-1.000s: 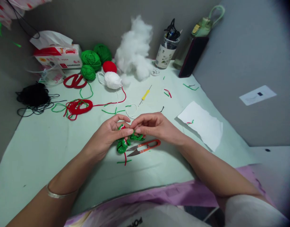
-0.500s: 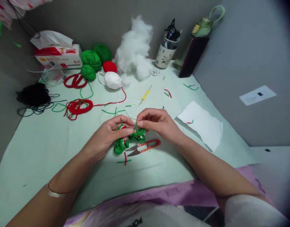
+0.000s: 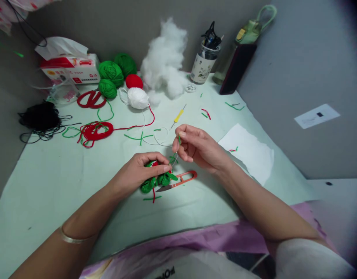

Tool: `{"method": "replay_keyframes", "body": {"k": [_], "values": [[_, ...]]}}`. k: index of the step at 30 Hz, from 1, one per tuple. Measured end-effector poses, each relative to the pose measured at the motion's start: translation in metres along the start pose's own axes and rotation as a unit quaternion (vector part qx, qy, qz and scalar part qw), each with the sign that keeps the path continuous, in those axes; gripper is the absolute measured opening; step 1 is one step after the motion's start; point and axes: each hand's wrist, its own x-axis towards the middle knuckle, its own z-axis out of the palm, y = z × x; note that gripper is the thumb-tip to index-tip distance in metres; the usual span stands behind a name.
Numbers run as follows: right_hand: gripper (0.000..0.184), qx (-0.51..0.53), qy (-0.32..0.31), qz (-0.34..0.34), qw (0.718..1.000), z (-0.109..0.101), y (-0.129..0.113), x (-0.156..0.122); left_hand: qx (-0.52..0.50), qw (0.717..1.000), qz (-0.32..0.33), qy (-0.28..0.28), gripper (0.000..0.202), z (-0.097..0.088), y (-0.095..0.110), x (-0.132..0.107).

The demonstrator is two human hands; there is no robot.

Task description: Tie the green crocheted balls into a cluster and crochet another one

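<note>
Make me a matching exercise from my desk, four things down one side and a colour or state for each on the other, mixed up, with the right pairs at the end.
Column one
1. Crocheted work
2. Thread snips
3. Slim tool
4. Stuffing heap

Column two
A. Fluffy and white
B. Orange handle
C. Held in the left hand
D. Yellow handle

Right pairs: 1-C, 2-B, 3-D, 4-A

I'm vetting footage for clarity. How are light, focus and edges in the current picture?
Head view: muted light, soft shadows on the table; the upper right corner falls to black; the green piece looks soft, its stitches hard to make out.
</note>
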Motion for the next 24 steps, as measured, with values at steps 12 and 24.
{"method": "replay_keyframes", "body": {"k": [12,24], "values": [[0.031,0.063,0.097,-0.060,0.992,-0.006,-0.013,0.001,-0.088,0.995,-0.005,-0.051,0.041,-0.006,0.005,-0.004],[0.035,0.109,0.101,-0.056,0.987,-0.006,-0.013,0.000,-0.239,0.970,0.025,0.027,0.031,-0.005,0.008,-0.004]]}}
